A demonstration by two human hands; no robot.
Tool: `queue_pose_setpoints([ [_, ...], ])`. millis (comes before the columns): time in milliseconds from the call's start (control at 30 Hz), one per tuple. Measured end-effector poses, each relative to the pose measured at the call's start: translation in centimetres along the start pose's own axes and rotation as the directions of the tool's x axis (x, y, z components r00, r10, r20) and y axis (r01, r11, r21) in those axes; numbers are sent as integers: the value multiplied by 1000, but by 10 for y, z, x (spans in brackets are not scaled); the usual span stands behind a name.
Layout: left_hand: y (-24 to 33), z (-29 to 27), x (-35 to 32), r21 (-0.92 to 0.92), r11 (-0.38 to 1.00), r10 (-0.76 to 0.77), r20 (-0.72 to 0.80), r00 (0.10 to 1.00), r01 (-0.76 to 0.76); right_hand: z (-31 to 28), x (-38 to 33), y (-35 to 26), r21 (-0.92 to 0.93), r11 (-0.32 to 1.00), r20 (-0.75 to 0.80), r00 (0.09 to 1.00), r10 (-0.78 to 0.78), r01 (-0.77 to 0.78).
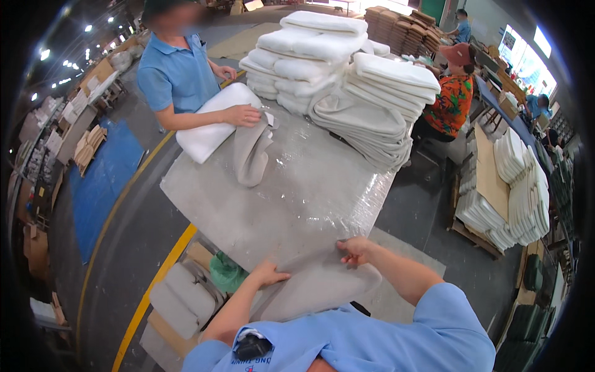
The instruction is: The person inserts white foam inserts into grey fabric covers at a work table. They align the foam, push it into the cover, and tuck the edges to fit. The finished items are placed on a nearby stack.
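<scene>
A flat grey fabric cover (pixel 322 282) lies on the near end of a plastic-wrapped table (pixel 297 192). My left hand (pixel 268 273) presses flat on the cover's left part. My right hand (pixel 355 249) pinches the cover's far edge near the middle. Across the table a co-worker in a blue shirt holds a white foam cushion (pixel 214 121) with one hand (pixel 243 115) beside a hanging grey cover (pixel 251 155).
Stacks of white cushions and grey covers (pixel 347 80) fill the table's far right. A person in an orange patterned shirt (pixel 451 102) sits behind them. A pallet of white foam (pixel 508 192) stands right. Cushions (pixel 183 294) and a green bag (pixel 224 273) lie below the table's left edge.
</scene>
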State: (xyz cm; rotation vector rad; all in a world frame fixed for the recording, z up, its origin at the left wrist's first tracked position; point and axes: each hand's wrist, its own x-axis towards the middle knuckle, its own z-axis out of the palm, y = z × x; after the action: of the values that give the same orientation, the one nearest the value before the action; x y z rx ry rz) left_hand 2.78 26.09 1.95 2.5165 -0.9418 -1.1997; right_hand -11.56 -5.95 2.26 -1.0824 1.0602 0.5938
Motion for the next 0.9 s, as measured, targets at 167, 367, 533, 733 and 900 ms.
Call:
queue_pose_setpoints([
  [167, 28, 26, -3, -144, 966, -234, -144, 962, 214, 7, 22, 15, 254, 963, -153, 987, -55, 93],
  [367, 32, 32, -11, -169, 961, -264, -300, 917, 221, 31, 18, -1, -36, 985, -251, 952, -172, 169],
  [533, 28, 39, 1, -247, 952, -269, -394, 879, 181, 40, 8, -1, -233, 954, -295, 921, -255, 189],
  [733, 29, 50, 17, -176, 970, -234, -475, 848, 169, 33, 25, 7, -250, 946, -327, 902, -283, 206],
  [900, 14, 32, 1, -139, 989, -109, -413, 904, 56, 18, 20, -12, -153, 970, -160, 964, -211, 187],
])
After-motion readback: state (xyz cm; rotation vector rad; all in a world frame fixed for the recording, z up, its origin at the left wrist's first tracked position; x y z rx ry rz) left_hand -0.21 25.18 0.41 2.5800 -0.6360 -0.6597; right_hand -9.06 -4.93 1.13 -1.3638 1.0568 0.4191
